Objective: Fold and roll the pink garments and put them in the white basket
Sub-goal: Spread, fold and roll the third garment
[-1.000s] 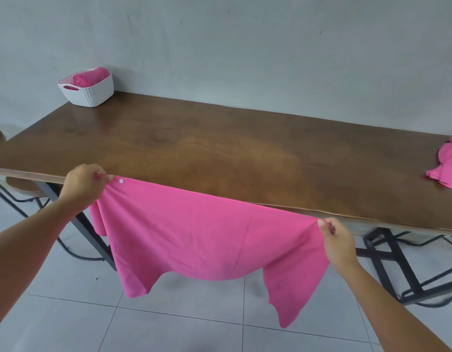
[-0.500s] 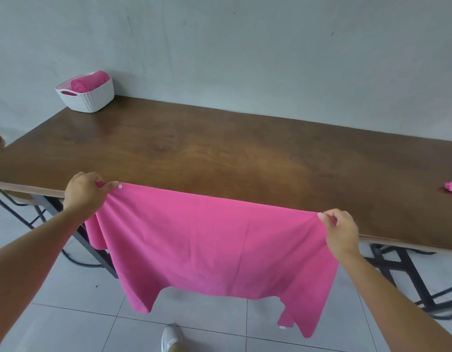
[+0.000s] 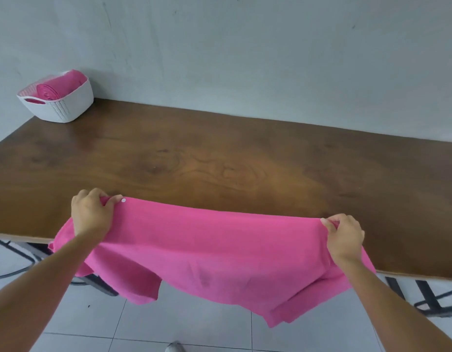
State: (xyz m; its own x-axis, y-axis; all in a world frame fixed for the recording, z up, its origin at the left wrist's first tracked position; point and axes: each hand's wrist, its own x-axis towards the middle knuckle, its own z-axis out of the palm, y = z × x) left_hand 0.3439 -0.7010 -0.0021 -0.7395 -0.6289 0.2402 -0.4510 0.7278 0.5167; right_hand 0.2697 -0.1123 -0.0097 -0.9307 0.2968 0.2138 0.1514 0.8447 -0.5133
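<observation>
Both hands have pushed forward since a second ago: the cloth's top edge, which hung in front of the near lip, now sits out over the wood. Each grip is narrow and closed on fabric. The left hand (image 3: 91, 214) has its fingers curled over one top corner, just beside a small white button (image 3: 123, 200); the right hand (image 3: 344, 237) pinches the other corner between thumb and curled fingers. Between them the pink garment (image 3: 220, 250) is pulled fairly taut along its top, while the rest sags off the front of the surface (image 3: 220, 161) towards the tiled floor (image 3: 80, 326), its two lower flaps dangling free.

From where I stand this looks like the laying-out step, before any fold. Next, I'd say, both corners need to go further over the wood and come down together, so the hanging part drags up after them and the whole piece lies flat. Only then does folding and rolling make sense.

Off at the far left corner, well apart from the hands, the white basket (image 3: 75, 102) holds one rolled pink garment (image 3: 60, 85).
</observation>
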